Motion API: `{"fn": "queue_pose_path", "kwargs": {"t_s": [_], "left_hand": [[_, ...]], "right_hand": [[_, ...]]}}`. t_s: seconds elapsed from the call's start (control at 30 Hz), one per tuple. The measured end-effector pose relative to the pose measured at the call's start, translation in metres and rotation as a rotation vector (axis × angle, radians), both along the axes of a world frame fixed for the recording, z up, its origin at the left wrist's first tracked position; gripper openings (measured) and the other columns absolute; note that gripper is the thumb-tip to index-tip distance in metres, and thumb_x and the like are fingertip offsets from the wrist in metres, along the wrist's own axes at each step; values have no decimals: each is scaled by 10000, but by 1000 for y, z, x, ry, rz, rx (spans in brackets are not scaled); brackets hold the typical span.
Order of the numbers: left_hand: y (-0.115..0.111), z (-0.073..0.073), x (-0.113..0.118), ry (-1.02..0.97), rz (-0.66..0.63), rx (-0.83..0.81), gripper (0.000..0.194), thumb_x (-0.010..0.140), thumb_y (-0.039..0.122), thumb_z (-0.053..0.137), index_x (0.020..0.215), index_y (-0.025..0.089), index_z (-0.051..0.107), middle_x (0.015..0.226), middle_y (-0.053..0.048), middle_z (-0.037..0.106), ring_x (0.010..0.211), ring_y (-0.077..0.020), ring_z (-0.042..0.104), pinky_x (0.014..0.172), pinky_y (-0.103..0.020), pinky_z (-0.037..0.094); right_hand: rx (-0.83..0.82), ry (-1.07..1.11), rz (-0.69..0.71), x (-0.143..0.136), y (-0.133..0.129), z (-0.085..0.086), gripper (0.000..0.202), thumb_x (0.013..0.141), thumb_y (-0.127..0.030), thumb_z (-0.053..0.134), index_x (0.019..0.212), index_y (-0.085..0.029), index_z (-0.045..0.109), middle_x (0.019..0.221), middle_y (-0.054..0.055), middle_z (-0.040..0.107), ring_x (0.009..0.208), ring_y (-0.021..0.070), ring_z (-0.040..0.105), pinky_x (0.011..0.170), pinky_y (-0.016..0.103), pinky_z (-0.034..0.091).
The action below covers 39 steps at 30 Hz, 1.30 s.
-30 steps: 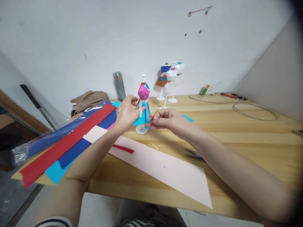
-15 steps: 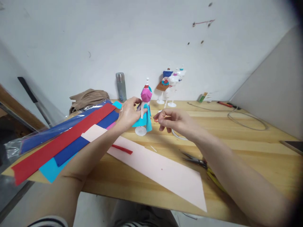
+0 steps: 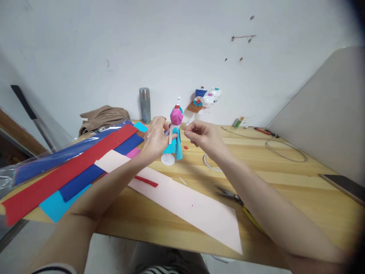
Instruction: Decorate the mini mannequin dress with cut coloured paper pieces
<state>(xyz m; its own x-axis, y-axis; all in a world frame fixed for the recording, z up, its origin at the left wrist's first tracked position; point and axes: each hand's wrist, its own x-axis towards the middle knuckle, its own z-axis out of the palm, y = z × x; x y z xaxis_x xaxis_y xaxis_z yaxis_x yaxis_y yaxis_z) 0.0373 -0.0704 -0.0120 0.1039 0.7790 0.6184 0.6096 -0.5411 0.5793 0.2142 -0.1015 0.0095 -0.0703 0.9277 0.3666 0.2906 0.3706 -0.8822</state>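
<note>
A small figure point(image 3: 176, 116) with a magenta front, a white beaded top and turquoise strips below stands on a round white base point(image 3: 168, 159). My left hand point(image 3: 156, 137) is closed around its left side, with the thumb across the strips. To the right of the figure, my right hand point(image 3: 201, 134) is raised with thumb and forefinger pinched together; anything between them is too small to make out. A tiny red cut-out point(image 3: 186, 147) lies on the table below those fingertips. Beneath my left forearm are a pale pink sheet point(image 3: 188, 209) and a narrow red strip point(image 3: 146, 181).
Red point(image 3: 71, 167), blue and turquoise sheets lie at the left beside a brown cloth point(image 3: 104, 118). A thermos point(image 3: 145, 106) and several decorated stands point(image 3: 201, 99) are at the back. Scissors point(image 3: 236, 198), a tape roll point(image 3: 211, 163), a cable point(image 3: 273, 150) and a phone point(image 3: 343, 186) lie rightward.
My right hand has lifted slightly, and the red cut-out that was at its fingertips now shows on the table below. My left hand stays at the figure. The view has shifted a little.
</note>
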Motion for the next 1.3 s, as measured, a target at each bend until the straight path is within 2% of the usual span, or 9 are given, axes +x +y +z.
{"fn": "queue_pose_path", "kwargs": {"t_s": [0.23,0.4,0.53,0.73,0.97,1.07,1.2,1.3], "left_hand": [[0,0,0,18,8,3,334,699,133,813,645,202,490,1130,-50,670,1145,-243,613,978,-391,480],[3,-2,-1,-3,-29,22,274,734,60,716,610,190,509,1127,-49,684,1160,-231,617,984,-389,482],[10,-8,-3,-38,-68,44,255,734,59,719,617,184,530,1137,-56,688,1147,-229,623,992,-392,481],[17,-19,-8,-34,-47,106,278,679,109,816,698,206,557,943,-33,695,989,-227,645,890,-373,496],[17,-20,-6,-73,-88,160,257,692,56,772,670,201,561,1031,-42,700,1057,-217,653,915,-354,508],[17,-17,-9,-87,-134,141,249,698,48,754,644,197,561,1064,-62,702,1077,-231,656,947,-378,502],[19,-9,-16,-107,-248,64,235,721,136,768,627,194,561,1145,-90,703,1096,-242,662,966,-400,506],[22,-5,-20,-139,-326,4,229,693,160,783,619,194,569,1120,-90,717,1087,-238,671,959,-392,515]], "right_hand": [[-4,19,-11,-5,16,-7,185,691,-328,677,628,-203,556,519,-40,496,463,99,409,445,257,291],[-2,74,-15,-5,23,-10,180,662,-339,683,627,-207,567,503,-47,490,463,98,419,446,252,311],[-46,129,1,-8,24,-13,189,657,-347,697,635,-208,571,494,-57,487,447,90,419,440,243,318],[-4,150,39,-13,22,-13,148,663,-301,675,609,-212,569,524,-47,512,475,92,434,475,253,356],[28,130,63,-11,30,-16,127,688,-290,672,626,-212,592,519,-48,508,480,101,442,496,267,381],[58,129,75,-10,35,-19,142,689,-305,678,623,-213,590,524,-46,502,484,104,438,495,270,378],[34,102,80,-11,33,-18,162,696,-335,689,646,-209,598,574,-24,539,520,113,453,502,271,387],[16,81,92,-12,29,-15,178,692,-351,690,649,-206,595,584,-14,558,533,118,467,508,272,389]]}}
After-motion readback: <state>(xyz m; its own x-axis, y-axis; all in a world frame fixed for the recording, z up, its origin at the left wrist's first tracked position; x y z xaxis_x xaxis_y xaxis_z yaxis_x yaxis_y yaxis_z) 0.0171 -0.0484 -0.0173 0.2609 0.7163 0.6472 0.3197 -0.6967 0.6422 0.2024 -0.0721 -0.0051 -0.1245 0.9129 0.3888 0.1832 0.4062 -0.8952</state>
